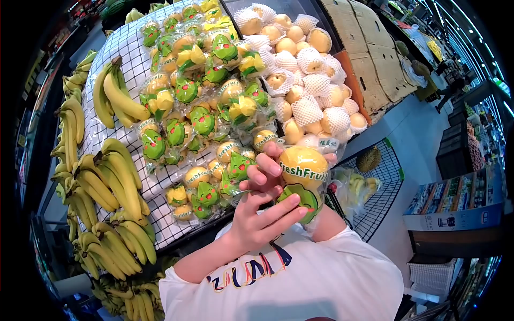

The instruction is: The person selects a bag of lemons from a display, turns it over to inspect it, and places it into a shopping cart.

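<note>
In front of my chest is a clear bag of yellow fruit (302, 166), printed "FreshFruit" with a green cartoon face on its lower part. My right hand (270, 163) holds it from behind; its fingers curl out on the left side, and much of the palm is hidden by the bag. Across the lower front of the bag lie the fingers of my left hand (262, 216), closed against the green print. Just beyond my hands, more bags of the same kind (203, 120) are piled on the display.
Banana bunches (110, 182) line the left side of the white grid-patterned display (160, 184). Pale round fruit in foam nets (308, 109) fills a bin at the back. To my right stands a shopping cart (393, 182) with a spiky fruit (368, 159) and bagged produce inside.
</note>
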Demonstrator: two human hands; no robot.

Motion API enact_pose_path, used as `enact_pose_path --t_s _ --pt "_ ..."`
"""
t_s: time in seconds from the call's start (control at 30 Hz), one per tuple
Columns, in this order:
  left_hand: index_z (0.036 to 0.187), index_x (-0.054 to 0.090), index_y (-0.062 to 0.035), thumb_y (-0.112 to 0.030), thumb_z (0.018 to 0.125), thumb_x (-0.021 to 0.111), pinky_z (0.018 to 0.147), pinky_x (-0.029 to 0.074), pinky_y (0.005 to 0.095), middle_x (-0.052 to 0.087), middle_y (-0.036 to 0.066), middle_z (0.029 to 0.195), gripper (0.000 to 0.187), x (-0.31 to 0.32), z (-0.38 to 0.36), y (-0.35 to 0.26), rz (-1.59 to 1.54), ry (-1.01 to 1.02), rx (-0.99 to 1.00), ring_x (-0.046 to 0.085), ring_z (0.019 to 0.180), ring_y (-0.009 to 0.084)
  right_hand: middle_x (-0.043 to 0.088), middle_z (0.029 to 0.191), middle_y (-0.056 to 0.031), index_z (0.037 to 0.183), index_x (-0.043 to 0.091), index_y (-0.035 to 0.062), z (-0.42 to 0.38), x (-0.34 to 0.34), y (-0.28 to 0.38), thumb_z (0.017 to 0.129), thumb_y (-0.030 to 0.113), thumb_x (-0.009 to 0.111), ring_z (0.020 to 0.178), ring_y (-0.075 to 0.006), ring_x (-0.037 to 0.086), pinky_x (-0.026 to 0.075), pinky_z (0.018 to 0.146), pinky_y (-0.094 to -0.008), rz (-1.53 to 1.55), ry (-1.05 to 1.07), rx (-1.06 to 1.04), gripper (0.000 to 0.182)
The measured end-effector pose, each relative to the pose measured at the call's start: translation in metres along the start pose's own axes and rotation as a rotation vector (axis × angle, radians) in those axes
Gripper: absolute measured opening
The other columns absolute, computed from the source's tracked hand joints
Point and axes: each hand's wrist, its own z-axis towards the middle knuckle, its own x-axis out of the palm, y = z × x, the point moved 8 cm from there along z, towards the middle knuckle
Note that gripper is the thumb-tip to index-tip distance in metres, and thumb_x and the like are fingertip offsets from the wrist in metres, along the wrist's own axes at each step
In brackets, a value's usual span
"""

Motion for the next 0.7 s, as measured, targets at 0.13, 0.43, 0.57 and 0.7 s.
enact_pose_path --t_s 0.13,0.43,0.57,0.7 --pt "0.114 0.073 -0.0166 -0.006 0.076 0.067 0.087 0.053 0.0395 0.065 -0.001 0.125 0.040 -0.003 0.001 0.005 -0.011 0.004 -0.045 0.056 0.103 0.0259 0.053 0.110 -0.0065 0.126 0.050 0.0114 -0.009 -0.011 0.000 0.064 0.080 0.074 0.116 -0.0291 0.050 0.036 0.115 -0.0547 0.002 -0.093 -0.013 0.096" --pt "0.115 0.072 -0.0125 0.002 0.073 0.067 0.084 0.054 0.0378 0.064 0.002 0.124 0.045 -0.004 -0.007 0.015 -0.109 -0.053 -0.101 0.057 0.096 0.0259 0.051 0.105 -0.0064 0.124 0.049 0.0113 -0.013 -0.019 -0.002 0.065 0.087 0.066 0.106 -0.0268 0.050 0.041 0.107 -0.0494 -0.076 -0.184 -0.012 0.098" --pt "0.123 0.065 -0.0075 0.004 0.072 0.070 0.088 0.053 0.0385 0.062 0.010 0.125 0.052 -0.012 -0.012 0.025 -0.217 -0.138 -0.213 0.059 0.101 0.0298 0.054 0.109 -0.0105 0.138 0.042 0.0103 -0.014 -0.013 0.001 0.069 0.093 0.054 0.105 -0.0287 0.053 0.043 0.103 -0.0467 -0.246 -0.501 0.022 0.109" --pt "0.141 0.037 0.0011 -0.010 0.086 0.077 0.106 0.043 0.0407 0.045 0.015 0.139 0.069 -0.007 -0.042 0.053 -0.635 -0.227 -0.550 0.051 0.127 0.0267 0.051 0.139 -0.0222 0.156 0.022 0.0094 -0.009 -0.011 0.007 0.096 0.073 0.037 0.125 -0.0386 0.054 0.043 0.107 -0.0524 -0.442 -0.562 0.023 0.089"
